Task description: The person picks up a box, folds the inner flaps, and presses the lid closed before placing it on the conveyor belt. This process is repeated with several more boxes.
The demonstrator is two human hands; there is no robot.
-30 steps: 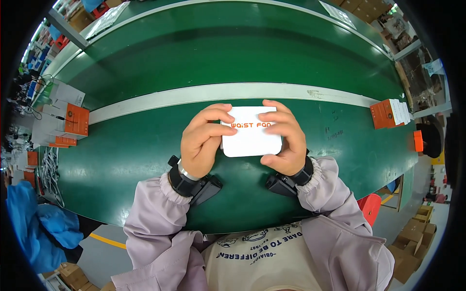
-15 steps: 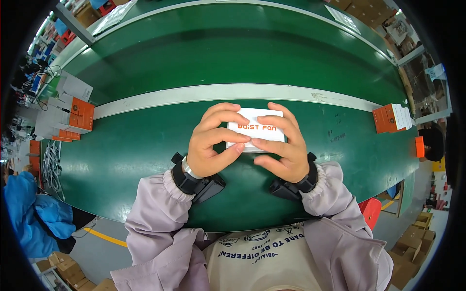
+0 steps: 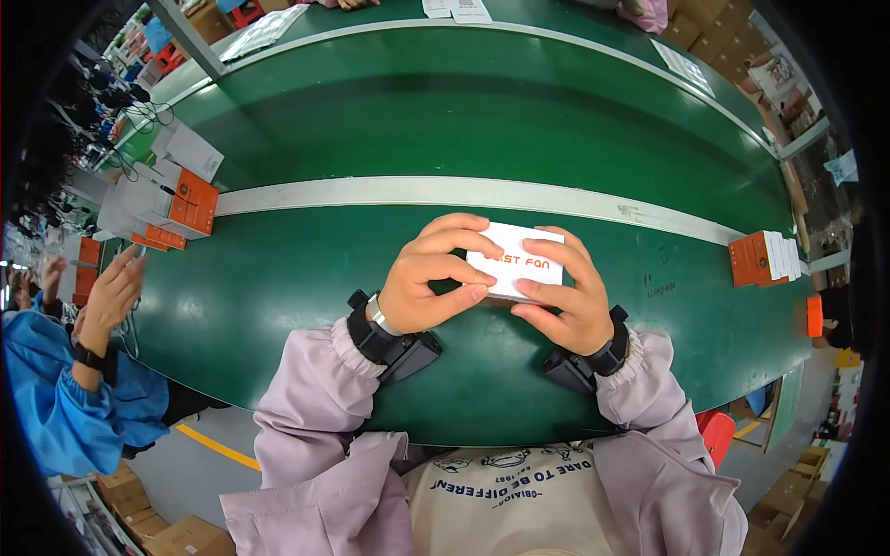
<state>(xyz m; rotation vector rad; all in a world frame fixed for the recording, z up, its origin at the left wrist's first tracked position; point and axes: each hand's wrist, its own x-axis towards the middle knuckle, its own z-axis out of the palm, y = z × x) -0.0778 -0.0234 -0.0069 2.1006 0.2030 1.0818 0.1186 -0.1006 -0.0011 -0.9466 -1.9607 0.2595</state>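
Between my two hands is a small white cardboard box [image 3: 521, 263] with orange lettering on its upper face. My left hand [image 3: 434, 274] closes on the box's left side, fingers over the top face and thumb at the near edge. On the right side my right hand [image 3: 567, 289] grips it the same way, its fingers bent over the top and its thumb low at the near side. The box is held over the green table [image 3: 482, 371]; whether it touches the surface I cannot tell. Its underside is hidden.
Orange-and-white boxes [image 3: 192, 204] stand at the left, and another group of boxes [image 3: 749, 259] at the right. A white strip [image 3: 445, 191] crosses the green table. At the left edge a co-worker in a blue sleeve has a raised hand [image 3: 113, 295]. Papers [image 3: 456, 9] lie at the far side.
The view has shifted, so the whole scene sits a little lower and further right. My hands keep hold of the white box. The co-worker's hands have come into view at the left.
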